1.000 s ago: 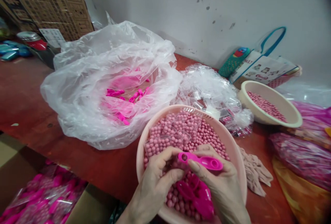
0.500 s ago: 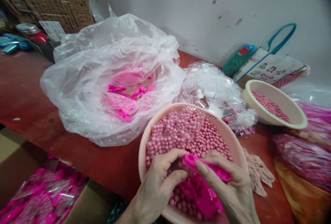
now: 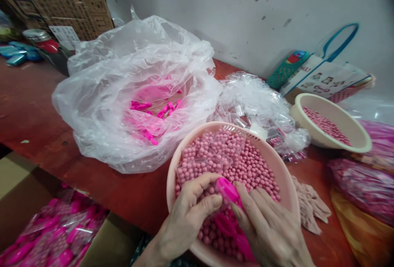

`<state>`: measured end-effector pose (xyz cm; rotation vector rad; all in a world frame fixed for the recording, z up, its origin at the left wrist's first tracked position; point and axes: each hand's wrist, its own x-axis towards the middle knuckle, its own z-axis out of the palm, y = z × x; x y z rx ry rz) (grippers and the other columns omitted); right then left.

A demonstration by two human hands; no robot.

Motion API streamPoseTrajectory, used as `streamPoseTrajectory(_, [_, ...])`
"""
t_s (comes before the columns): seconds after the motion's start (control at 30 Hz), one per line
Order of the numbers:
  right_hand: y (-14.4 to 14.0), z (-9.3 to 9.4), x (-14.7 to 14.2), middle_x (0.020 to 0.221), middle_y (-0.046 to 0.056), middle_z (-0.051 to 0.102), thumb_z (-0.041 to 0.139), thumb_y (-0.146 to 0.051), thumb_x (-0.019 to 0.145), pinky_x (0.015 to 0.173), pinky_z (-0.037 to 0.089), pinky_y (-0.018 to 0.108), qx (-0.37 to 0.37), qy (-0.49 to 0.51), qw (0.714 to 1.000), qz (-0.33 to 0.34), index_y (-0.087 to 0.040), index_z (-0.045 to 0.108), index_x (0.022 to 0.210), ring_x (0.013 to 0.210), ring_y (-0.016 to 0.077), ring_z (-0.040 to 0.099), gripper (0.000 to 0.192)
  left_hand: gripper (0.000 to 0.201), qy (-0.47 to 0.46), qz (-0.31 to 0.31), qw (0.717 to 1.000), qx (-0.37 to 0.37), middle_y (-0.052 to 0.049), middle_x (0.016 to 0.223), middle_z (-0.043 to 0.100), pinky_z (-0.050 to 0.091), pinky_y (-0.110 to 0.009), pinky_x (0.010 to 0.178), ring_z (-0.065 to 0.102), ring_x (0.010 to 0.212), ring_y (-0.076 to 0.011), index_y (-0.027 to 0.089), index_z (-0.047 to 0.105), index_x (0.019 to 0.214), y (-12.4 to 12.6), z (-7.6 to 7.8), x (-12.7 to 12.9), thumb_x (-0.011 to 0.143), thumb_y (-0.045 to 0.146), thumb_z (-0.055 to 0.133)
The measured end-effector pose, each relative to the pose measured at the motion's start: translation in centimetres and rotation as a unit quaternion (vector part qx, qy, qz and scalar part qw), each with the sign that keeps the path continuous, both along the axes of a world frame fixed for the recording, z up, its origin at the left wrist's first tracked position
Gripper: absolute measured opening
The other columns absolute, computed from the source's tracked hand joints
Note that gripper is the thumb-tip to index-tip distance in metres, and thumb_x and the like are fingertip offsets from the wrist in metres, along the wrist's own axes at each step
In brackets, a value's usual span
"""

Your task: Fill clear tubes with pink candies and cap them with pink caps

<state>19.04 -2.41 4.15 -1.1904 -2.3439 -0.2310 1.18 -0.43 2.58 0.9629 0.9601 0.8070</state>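
Plastic, bright magenta and moulded hard: the little pink scoop-like toy piece (image 3: 227, 189) sits pinched between my two hands over the near half of the pink basket (image 3: 277, 168), its rounded end poking up between my thumbs. My right hand (image 3: 271, 228) is closed over its long part, fingers laid across it so most of it is hidden, while my left hand (image 3: 192, 213) is narrowed to a pinch, thumb and forefinger meeting just beside the rounded end, with what looks like a small clear bag caught there; I cannot tell for sure. I judge the piece light and stiff, smooth enough to slip in a loose grip, so the sound hold is across its narrow waist rather than on the glossy round end. Under my hands more magenta pieces (image 3: 227, 228) lie on the pink beads (image 3: 246, 164) that fill the basket, and those beads should roll and scatter at a nudge. A few flat clear sachets (image 3: 212, 152) lie on the beads at the basket's far side. Left of the basket, touching its rim, a big clear plastic bag (image 3: 123, 94) holds more magenta parts. Behind the basket is a heap of small clear bags (image 3: 252, 98), and to its right a cream bowl (image 3: 331, 139) with beads in it. A beige cloth glove (image 3: 308, 205) lies just right of the basket on the red table (image 3: 30, 111).
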Motion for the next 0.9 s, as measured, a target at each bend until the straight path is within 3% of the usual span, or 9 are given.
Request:
streamPoseTrajectory(0.13, [-0.4, -0.5, 0.0, 0.091, 0.012, 0.068, 0.05, -0.012, 0.093, 0.066, 0.052, 0.03, -0.051, 0.082, 0.995, -0.01, -0.012, 0.048, 0.125, 0.079, 0.0226, 0.065, 0.032, 0.036, 0.024, -0.014, 1.0, 0.013, -0.008, 0.12, 0.061, 0.043, -0.035, 0.094, 0.054, 0.111, -0.0258, 0.018, 0.056, 0.122, -0.3, 0.2, 0.0, 0.087, 0.027, 0.056])
streamPoseTrajectory(0.27, [-0.9, -1.3, -0.6, 0.101, 0.011, 0.068, 0.046, -0.013, 0.094, 0.072, 0.054, 0.028, -0.074, 0.14, 0.986, -0.044, -0.015, 0.048, 0.127, 0.088, 0.0217, 0.066, 0.033, 0.039, 0.061, 0.023, 0.998, 0.025, -0.007, 0.124, 0.06, 0.041, -0.036, 0.098, 0.049, 0.119, -0.0289, 0.022, 0.057, 0.125, -1.0, 0.0, -0.3, 0.087, 0.029, 0.057])
streamPoseTrajectory(0.4, [-1.4, -1.7, -1.0, 0.087, 0.012, 0.069, 0.047, -0.011, 0.094, 0.06, 0.053, 0.031, -0.032, 0.057, 0.996, -0.057, -0.012, 0.036, 0.14, 0.077, 0.0249, 0.067, 0.047, 0.038, 0.073, 0.024, 0.997, 0.025, -0.007, 0.123, 0.061, 0.042, -0.035, 0.098, 0.05, 0.117, -0.0286, 0.021, 0.058, 0.123, -1.1, -0.1, -0.3, 0.086, 0.027, 0.057])
streamPoseTrajectory(0.53, [-1.4, -1.5, -0.5, 0.086, 0.014, 0.068, 0.051, -0.014, 0.094, 0.06, 0.052, 0.036, 0.004, -0.026, 0.998, -0.057, -0.009, 0.025, 0.145, 0.076, 0.0283, 0.066, 0.057, 0.035, 0.048, -0.005, 0.999, 0.004, -0.006, 0.114, 0.064, 0.046, -0.034, 0.091, 0.057, 0.106, -0.0255, 0.02, 0.058, 0.121, -0.4, 0.0, -0.1, 0.087, 0.026, 0.056])
streamPoseTrajectory(0.67, [-0.8, -1.7, -0.2, 0.089, 0.01, 0.068, 0.046, -0.01, 0.094, 0.06, 0.054, 0.032, -0.043, 0.088, 0.995, -0.013, -0.016, 0.032, 0.142, 0.08, 0.0247, 0.066, 0.051, 0.031, 0.023, -0.01, 1.0, 0.011, -0.004, 0.105, 0.066, 0.047, -0.033, 0.089, 0.059, 0.1, -0.023, 0.022, 0.058, 0.119, -0.4, -0.2, 0.1, 0.089, 0.026, 0.053])
streamPoseTrajectory(0.8, [-0.4, -1.8, -0.6, 0.105, 0.005, 0.067, 0.047, -0.01, 0.092, 0.072, 0.058, 0.031, -0.152, 0.242, 0.958, -0.001, -0.027, 0.046, 0.133, 0.09, 0.0216, 0.066, 0.045, 0.036, 0.073, 0.037, 0.996, 0.022, -0.007, 0.122, 0.061, 0.044, -0.033, 0.094, 0.053, 0.113, -0.0271, 0.022, 0.057, 0.122, -0.9, -0.3, 0.0, 0.087, 0.029, 0.057])
streamPoseTrajectory(0.9, [-0.1, -1.5, -0.9, 0.107, 0.003, 0.068, 0.047, -0.011, 0.092, 0.071, 0.058, 0.029, -0.188, 0.268, 0.945, -0.005, -0.031, 0.05, 0.13, 0.09, 0.0212, 0.067, 0.043, 0.031, 0.043, 0.035, 0.998, 0.013, -0.005, 0.111, 0.064, 0.046, -0.028, 0.088, 0.057, 0.103, -0.0216, 0.022, 0.059, 0.118, -0.5, -0.1, 0.1, 0.087, 0.028, 0.058])
